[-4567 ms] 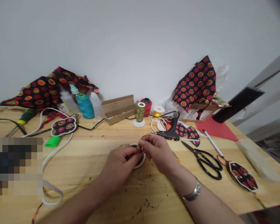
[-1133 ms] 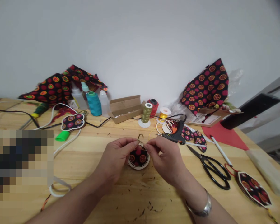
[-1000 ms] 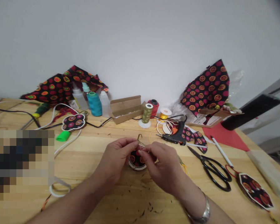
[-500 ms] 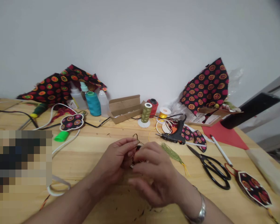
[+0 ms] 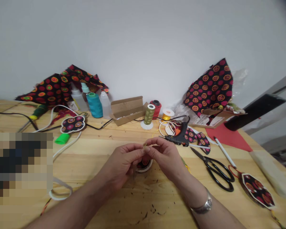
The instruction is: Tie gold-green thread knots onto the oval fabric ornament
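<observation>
My left hand (image 5: 124, 162) and my right hand (image 5: 165, 157) meet over the middle of the table, thumb and fingertips of each pinched together. Between the fingertips shows a short bit of thin olive-green cord (image 5: 145, 145). Just below hangs or rests a round piece covered in dark patterned fabric with a pale rim (image 5: 144, 166); its upper part is hidden by my fingers. Whether the left hand's other fingers also touch it, I cannot tell. Behind my right hand, a green tassel with yellow threads (image 5: 186, 166) is mostly covered.
Black scissors (image 5: 216, 170) and an octagonal fabric-covered piece (image 5: 258, 190) lie to the right. A glue gun (image 5: 178, 138) sits beyond my right hand. Thread spools, including an olive one (image 5: 149, 115), and an open cardboard box (image 5: 128, 111) stand along the wall. Dark scraps litter the front.
My right hand has moved up and turned from over the round piece, its fingertips now meeting the left hand's at the cord. More of the round piece shows, while the tassel is more covered.
</observation>
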Motion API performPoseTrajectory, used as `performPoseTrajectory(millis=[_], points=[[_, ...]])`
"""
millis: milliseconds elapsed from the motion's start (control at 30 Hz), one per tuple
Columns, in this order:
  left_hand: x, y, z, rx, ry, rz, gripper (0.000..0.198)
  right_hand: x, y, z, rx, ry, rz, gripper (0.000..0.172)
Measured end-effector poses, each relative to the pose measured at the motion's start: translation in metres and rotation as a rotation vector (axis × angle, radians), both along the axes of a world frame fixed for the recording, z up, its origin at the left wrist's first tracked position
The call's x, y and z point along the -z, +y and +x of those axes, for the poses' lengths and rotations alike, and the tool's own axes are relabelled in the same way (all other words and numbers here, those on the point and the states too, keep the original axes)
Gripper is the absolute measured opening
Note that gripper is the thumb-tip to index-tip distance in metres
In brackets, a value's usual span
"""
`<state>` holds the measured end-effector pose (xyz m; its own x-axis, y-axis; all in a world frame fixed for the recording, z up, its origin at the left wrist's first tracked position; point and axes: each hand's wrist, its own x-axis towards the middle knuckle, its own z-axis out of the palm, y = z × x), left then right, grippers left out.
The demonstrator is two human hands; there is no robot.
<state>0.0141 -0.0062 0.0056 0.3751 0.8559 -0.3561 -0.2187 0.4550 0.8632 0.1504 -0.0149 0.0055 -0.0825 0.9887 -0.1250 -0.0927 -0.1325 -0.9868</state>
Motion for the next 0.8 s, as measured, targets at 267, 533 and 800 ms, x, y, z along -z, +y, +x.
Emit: performPoseTrajectory(millis=[267, 533, 800], points=[[-0.0001, -0.0015, 0.0002, 0.024, 0.092, 0.043, 0.013, -0.0059, 0.0024, 0.001, 0.094, -0.008, 0.024, 0.017], [-0.0019, -0.0021, 0.0004, 0.042, 0.116, 0.049, 0.016, -0.009, 0.0016, 0.0046, 0.132, -0.066, 0.045, 0.014], [0.003, -0.0014, -0.0006, 0.042, 0.112, 0.059, 0.021, -0.0053, 0.0026, 0.0061, 0.145, -0.107, 0.067, 0.014]])
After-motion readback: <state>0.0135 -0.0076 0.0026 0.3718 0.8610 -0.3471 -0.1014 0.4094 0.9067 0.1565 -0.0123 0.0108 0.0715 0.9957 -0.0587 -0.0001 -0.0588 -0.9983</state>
